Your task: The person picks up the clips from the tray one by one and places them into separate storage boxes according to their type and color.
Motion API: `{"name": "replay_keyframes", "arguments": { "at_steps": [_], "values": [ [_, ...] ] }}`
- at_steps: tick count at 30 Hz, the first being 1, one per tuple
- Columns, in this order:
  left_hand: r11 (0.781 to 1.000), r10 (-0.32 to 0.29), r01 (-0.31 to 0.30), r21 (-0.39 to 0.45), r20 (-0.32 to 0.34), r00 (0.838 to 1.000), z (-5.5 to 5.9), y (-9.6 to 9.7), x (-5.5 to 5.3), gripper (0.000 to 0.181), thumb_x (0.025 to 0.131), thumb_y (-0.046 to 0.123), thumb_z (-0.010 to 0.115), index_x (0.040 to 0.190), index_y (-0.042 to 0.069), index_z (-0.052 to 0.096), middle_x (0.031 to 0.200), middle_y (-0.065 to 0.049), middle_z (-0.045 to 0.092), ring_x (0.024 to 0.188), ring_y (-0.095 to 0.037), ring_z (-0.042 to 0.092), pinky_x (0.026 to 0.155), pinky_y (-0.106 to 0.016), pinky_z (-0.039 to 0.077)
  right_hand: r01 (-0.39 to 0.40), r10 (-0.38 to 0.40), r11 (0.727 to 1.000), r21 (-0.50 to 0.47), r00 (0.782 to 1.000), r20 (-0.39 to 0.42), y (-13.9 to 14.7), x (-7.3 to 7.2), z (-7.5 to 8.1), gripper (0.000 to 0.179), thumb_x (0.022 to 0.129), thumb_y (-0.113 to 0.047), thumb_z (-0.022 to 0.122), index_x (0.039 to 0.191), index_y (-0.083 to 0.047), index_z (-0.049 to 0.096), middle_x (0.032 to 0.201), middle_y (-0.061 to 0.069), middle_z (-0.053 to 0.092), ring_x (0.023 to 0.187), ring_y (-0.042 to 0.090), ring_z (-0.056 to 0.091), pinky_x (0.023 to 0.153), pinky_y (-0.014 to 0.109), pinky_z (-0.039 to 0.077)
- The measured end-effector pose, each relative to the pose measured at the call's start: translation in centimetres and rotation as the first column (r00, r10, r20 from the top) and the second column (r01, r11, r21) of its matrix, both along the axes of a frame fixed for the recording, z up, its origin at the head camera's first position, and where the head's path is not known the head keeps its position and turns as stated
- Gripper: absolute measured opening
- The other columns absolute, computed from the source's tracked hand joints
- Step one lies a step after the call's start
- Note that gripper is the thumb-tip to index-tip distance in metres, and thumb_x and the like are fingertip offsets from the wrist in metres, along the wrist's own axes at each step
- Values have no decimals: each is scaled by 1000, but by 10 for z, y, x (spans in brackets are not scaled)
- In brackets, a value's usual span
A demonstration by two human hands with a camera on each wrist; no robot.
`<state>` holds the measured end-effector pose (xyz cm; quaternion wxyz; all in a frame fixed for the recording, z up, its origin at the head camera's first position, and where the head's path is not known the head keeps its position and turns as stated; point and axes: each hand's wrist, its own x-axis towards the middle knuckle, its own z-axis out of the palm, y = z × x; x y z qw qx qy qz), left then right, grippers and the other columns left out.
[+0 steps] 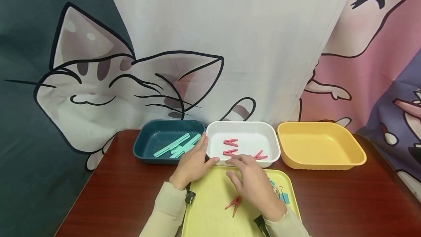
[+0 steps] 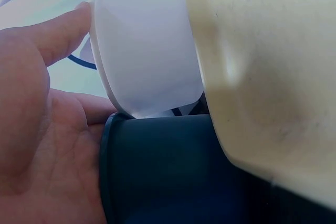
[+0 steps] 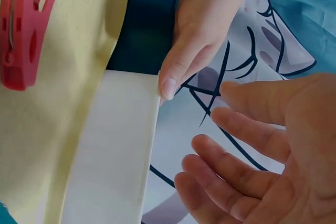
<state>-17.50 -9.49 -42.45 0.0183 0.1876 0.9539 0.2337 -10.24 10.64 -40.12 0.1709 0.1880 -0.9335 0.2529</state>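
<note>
While the yellow tray [image 1: 205, 224] fills the bottom centre of the frame, one red clothespin [image 1: 234, 204] lies on it, with blue binder clips [image 1: 284, 198] toward its right edge, partly covered by the right hand [image 1: 251, 182]; those look like what is left. This hand hovers with loosely bent fingers, holding nothing. Apart from it, left of centre, the left hand [image 1: 194, 162] stretches nearly straight fingers where the teal bin [image 1: 148, 140] and the white bin [image 1: 246, 132] meet, its thumb resting on the white rim, and hides a corner of the teal one. Farther in, three red pegs [image 1: 230, 142] lie in the white bin and long mint clips [image 1: 172, 145] in the teal, so I judge much is already placed. Right of centre stands the yellow bin [image 1: 320, 145]; behind, a cat-printed curtain [image 1: 92, 120] spans the upper frame.
</note>
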Motion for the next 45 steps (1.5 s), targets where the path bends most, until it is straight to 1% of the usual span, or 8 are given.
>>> {"name": "replay_keyframes", "arguments": {
  "at_steps": [7, 13, 18, 23, 29, 33, 38, 45],
  "values": [
    [1000, 2, -2, 4, 15, 1000, -1, 1, -1, 86, 97, 49, 61, 156, -3, 27, 167, -12, 17, 141, -34, 41, 103, -52, 47, -23, 22, 1000, 21, 998, 62, 2, 12, -1, 23, 83, -18, 83, 105, -15, 76, 108, 0, 68, 105, 20, 63, 89, 40, 54],
    [1000, 5, -5, 7, 17, 1000, -2, 1, -1, 86, 97, 49, 61, 157, -2, 26, 167, -12, 17, 139, -34, 44, 103, -52, 47, -69, 64, 997, 42, 992, 107, 3, 17, -1, 23, 83, -16, 83, 104, -15, 76, 112, 2, 67, 106, 21, 62, 88, 42, 54],
    [1000, 11, -11, 0, 15, 1000, -3, 0, -1, 86, 97, 49, 61, 157, -3, 26, 167, -12, 17, 137, -35, 46, 101, -52, 48, -141, 126, 986, 88, 979, 157, 3, 20, 2, 27, 83, -13, 82, 108, -15, 75, 114, 1, 65, 107, 20, 60, 89, 41, 54],
    [1000, 19, -19, -2, 21, 1000, -3, -1, -1, 86, 97, 49, 61, 157, -2, 27, 167, -11, 17, 138, -34, 46, 101, -52, 48, -227, 205, 968, 103, 960, 189, 3, 21, 1, 32, 79, -1, 79, 108, -14, 75, 111, 1, 65, 104, 18, 60, 88, 36, 54],
    [1000, 9, -9, -8, 17, 1000, -2, 0, -1, 87, 97, 49, 61, 157, -2, 25, 167, -11, 16, 137, -35, 46, 100, -52, 48, -283, 244, 951, 127, 936, 255, 6, 21, -3, 41, 76, 12, 72, 108, -13, 76, 107, 0, 65, 103, 19, 60, 90, 35, 54],
    [1000, 9, -9, -2, 13, 1000, 0, 1, -1, 87, 97, 49, 62, 157, -2, 26, 167, -11, 17, 137, -35, 46, 101, -53, 48, -295, 257, 947, 128, 934, 248, 9, 19, -8, 42, 75, 14, 70, 106, -12, 77, 103, -1, 65, 101, 18, 60, 87, 34, 54],
    [1000, 7, -7, 5, 17, 1000, 0, 1, -2, 87, 97, 49, 62, 157, -2, 26, 167, -12, 17, 138, -35, 45, 102, -53, 47, -304, 269, 944, 131, 935, 229, 11, 18, -16, 36, 77, 12, 73, 103, -12, 77, 99, -3, 65, 98, 17, 61, 82, 32, 54],
    [1000, 7, -7, 3, 28, 1000, 0, 1, -2, 87, 97, 49, 61, 157, -2, 24, 167, -11, 15, 139, -35, 44, 103, -53, 46, -340, 294, 930, 137, 916, 273, 10, 18, -22, 34, 80, 11, 71, 102, -14, 77, 94, -4, 65, 95, 15, 61, 83, 31, 54]
  ]
}}
